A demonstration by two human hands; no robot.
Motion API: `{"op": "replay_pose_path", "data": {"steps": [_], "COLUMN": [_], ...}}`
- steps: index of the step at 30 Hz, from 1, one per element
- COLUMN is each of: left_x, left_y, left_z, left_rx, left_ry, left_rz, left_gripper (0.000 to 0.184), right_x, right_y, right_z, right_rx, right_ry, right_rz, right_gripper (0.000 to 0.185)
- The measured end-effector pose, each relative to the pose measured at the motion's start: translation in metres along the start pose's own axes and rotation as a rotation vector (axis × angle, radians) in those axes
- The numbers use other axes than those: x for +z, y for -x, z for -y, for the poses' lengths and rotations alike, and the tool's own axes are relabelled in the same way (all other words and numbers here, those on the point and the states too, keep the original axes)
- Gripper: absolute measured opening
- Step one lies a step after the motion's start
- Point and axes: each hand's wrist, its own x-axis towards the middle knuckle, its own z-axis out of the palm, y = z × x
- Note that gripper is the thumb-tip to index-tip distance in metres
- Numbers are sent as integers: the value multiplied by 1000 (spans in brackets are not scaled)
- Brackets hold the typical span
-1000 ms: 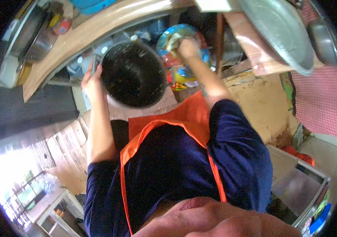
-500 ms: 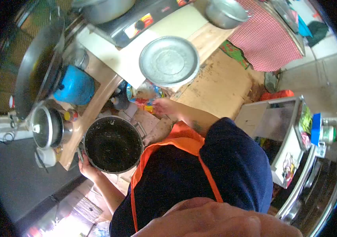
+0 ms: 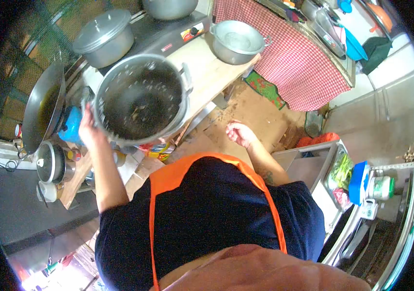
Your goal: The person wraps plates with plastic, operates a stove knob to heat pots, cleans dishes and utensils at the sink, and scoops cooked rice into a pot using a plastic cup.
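A: where's the big pot (image 3: 141, 99)?
B: on the wearer's side of the stove (image 3: 173, 40), up in front of it, mouth tipped toward the wearer. Pale flecks all over the inner wall
A: grip?
B: left hand (image 3: 90, 131) only. Fingers closed at the side handle, thumb detail too blurred to tell. Right hand (image 3: 239, 134) is off to the right of the stove, nearer the wearer, over the floor (image 3: 233, 105): fingers half open, loosely curled, nothing seen in them
A: how will it handle?
B: stiff metal by the look, wide and deep, so my guess is fairly heavy one-handed. Load is all on one side, it'll want to roll at the wrist. Could be slick if that wall is wet
A: best hold?
B: both side handles. The free one (image 3: 187, 78) is on the side toward the small pot (image 3: 238, 42), which sits on the counter (image 3: 200, 57) just right of the stove. Rim's a poorer grip
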Motion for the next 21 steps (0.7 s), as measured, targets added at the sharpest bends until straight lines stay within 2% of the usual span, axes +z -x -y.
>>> {"op": "replay_pose_path", "data": {"steps": [2, 3, 4, 7, 9, 11, 15, 20, 21], "left_x": [52, 69, 96, 138, 162, 178, 187, 184, 186], "left_y": [-22, -41, -45, -83, -83, -81, -95, -128, -133], "left_z": [49, 78, 95, 167, 189, 206, 239, 272, 277], "left_rx": [-50, -30, -134, -94, -71, -115, -206, -286, -241], "left_ry": [61, 43, 64, 133, 114, 3, 27, 54, 75], "left_rz": [56, 147, 115, 139, 144, 181, 315, 240, 263], "left_gripper": [35, 36, 35, 24, 22, 20, 20, 21, 30], "right_x": [-28, -37, -48, -83, -99, -113, -132, -144, -147], "right_y": [17, 29, 40, 63, 75, 82, 80, 56, 47], "right_z": [31, 47, 60, 90, 108, 119, 135, 178, 189], "right_rx": [-19, -132, -240, -332, -357, -396, -424, -409, -406], "right_ry": [-16, -44, -65, -132, -128, -142, -219, -38, 18], "right_rz": [-42, -139, -240, -255, -315, -395, -468, -542, -538], "right_gripper": [7, 6, 5, 6, 6, 6, 5, 5, 6]}}
